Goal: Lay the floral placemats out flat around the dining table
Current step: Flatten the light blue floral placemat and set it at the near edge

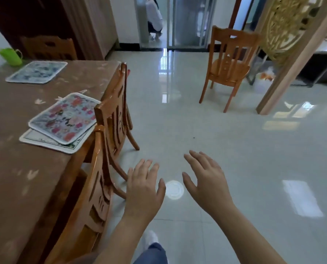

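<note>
The brown dining table [16, 168] fills the left side. A pink-flowered placemat [65, 119] lies askew on top of a white placemat [37, 139] near the table's right edge. A blue floral placemat [37, 71] lies flat farther back. My left hand [144, 185] and my right hand [206, 178] hover over the floor to the right of the table, fingers spread, holding nothing. Both hands are well apart from the placemats.
Two wooden chairs [113, 115] [86, 206] stand pushed in along the table's right side. A third chair [229, 67] stands alone on the glossy tiled floor. A green cup [10, 56] sits at the table's far corner. A person crouches in the far doorway [155, 18].
</note>
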The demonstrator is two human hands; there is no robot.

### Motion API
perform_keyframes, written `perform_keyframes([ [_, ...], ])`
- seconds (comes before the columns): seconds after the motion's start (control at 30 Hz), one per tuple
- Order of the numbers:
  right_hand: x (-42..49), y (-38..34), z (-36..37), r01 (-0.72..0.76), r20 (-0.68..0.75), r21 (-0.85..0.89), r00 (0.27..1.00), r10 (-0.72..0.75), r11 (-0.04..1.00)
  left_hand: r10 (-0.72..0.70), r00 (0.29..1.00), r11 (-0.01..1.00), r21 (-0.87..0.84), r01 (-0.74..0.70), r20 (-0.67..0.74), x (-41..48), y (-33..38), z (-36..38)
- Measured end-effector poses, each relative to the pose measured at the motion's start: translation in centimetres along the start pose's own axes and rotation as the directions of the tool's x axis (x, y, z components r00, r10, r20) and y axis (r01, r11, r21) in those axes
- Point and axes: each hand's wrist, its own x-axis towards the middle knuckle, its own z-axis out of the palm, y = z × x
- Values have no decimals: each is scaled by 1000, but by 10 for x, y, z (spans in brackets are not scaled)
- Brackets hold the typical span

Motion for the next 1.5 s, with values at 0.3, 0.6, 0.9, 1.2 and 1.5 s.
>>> perform_keyframes([
  [0.3,138,-40,81,152,114,20,982,-154,988,-183,978,983,13,185,-97,97,-116,2],
  [0.6,253,-115,164,355,216,68,907,-361,933,-387,913,915,69,397,-129,146,-232,-10],
  [0.9,329,-163,221,573,281,201,743,-607,794,-574,800,796,110,595,-173,171,-296,-2],
  [1.2,385,-204,293,719,431,309,478,-766,623,-734,657,634,174,754,-172,192,-347,31],
  [1.5,360,-231,339,666,503,411,404,-764,622,-822,557,547,109,830,-114,167,-379,55],
])
